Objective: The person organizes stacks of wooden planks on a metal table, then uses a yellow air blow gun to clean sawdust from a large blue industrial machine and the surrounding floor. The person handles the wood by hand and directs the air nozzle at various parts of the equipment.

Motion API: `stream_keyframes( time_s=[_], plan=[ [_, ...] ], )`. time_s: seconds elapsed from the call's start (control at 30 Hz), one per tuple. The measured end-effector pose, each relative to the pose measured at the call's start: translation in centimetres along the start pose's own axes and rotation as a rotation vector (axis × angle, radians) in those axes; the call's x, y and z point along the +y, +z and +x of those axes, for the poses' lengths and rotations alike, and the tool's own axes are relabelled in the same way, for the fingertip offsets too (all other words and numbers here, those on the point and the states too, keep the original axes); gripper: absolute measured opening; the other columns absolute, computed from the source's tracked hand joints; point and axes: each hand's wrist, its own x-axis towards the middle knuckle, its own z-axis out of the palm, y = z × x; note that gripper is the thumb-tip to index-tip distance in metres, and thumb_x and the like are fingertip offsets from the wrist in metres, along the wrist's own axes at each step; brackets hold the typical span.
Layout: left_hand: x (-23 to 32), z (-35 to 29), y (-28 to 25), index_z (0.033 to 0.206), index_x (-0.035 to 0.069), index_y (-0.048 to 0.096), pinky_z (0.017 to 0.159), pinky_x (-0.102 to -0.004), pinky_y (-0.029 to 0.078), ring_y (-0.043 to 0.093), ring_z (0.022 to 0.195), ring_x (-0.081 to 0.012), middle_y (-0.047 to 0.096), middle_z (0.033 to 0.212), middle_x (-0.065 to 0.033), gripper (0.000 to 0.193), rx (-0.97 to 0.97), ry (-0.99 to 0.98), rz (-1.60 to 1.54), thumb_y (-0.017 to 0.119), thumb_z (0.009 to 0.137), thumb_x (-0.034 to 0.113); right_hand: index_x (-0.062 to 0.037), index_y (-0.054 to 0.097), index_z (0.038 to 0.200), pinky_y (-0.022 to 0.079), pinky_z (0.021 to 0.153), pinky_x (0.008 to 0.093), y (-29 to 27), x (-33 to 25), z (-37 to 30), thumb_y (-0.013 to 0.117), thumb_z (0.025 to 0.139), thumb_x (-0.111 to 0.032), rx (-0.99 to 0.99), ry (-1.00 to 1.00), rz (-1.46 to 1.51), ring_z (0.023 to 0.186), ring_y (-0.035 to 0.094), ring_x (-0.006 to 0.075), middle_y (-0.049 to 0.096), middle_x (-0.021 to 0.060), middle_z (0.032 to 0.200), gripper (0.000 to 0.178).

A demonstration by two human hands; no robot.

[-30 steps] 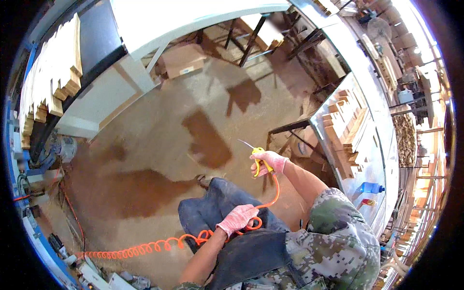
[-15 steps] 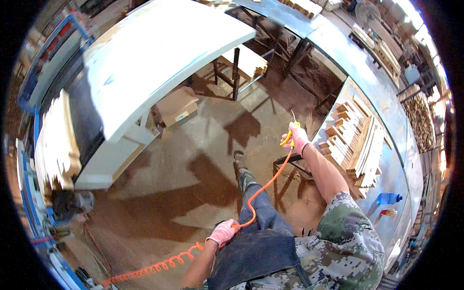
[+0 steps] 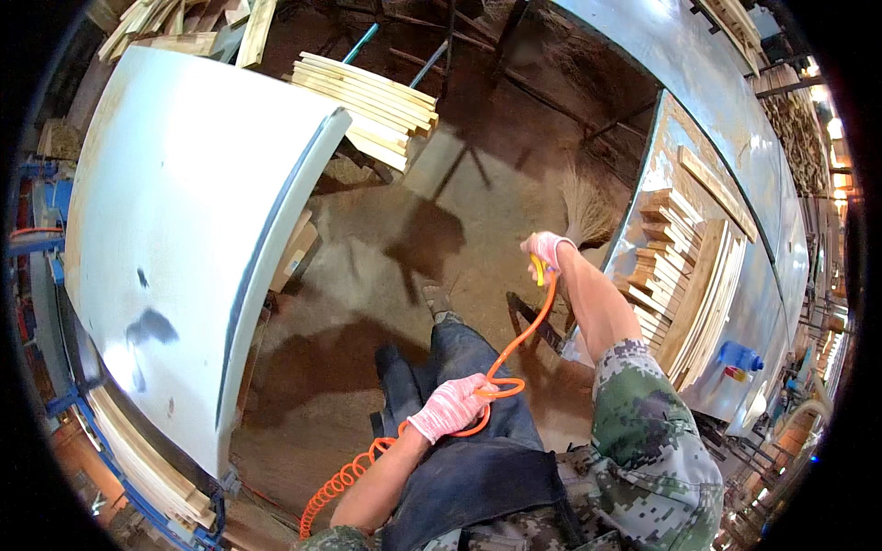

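Probably light, the air gun (image 3: 537,266) is best held by its handle (image 3: 539,276), as in the curled right hand (image 3: 546,248). Springy-looking hose (image 3: 520,341) is gripped by the closed left hand (image 3: 451,407).

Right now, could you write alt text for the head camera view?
A person's gloved right-hand grip holds a yellow tool with an orange hose, which the gloved left-hand grip holds lower down. Wooden strips lie on a metal table at right; a large pale surface spreads at left.
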Motion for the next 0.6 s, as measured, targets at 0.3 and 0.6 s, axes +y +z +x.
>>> stream_keyframes(
  time_s=[0.3, 0.6],
  plan=[
    [7.1, 5.5, -9.7, 0.108, 0.007, 0.067, 0.074, -0.0424, 0.051, 0.068, 0.081, -0.0335, 0.067, 0.085, -0.0176, 0.025, -0.098, -0.039, 0.271, 0.064, 0.101, 0.031, -0.0097, 0.059, 0.105, 0.055, 0.05, 0.0474, -0.3, -4.3, 2.4, 0.07, 0.098, -0.035, -0.233, 0.059, 0.369, 0.059, 0.066, 0.0288, 0.065, 0.0115, 0.074, 0.028],
    [8.7, 3.3, -17.6, 0.1, 0.006, 0.064, 0.066, -0.035, 0.05, 0.062, 0.07, -0.0158, 0.064, 0.077, -0.0069, 0.027, 0.164, -0.178, -0.098, 0.065, 0.101, 0.033, -0.0068, 0.065, 0.097, 0.056, 0.05, 0.0418, 10.2, -18.8, 2.1, 0.069, 0.098, -0.028, -0.341, -0.094, 0.036, 0.061, 0.066, 0.0232, 0.065, 0.0084, 0.073, 0.021]
  ],
)
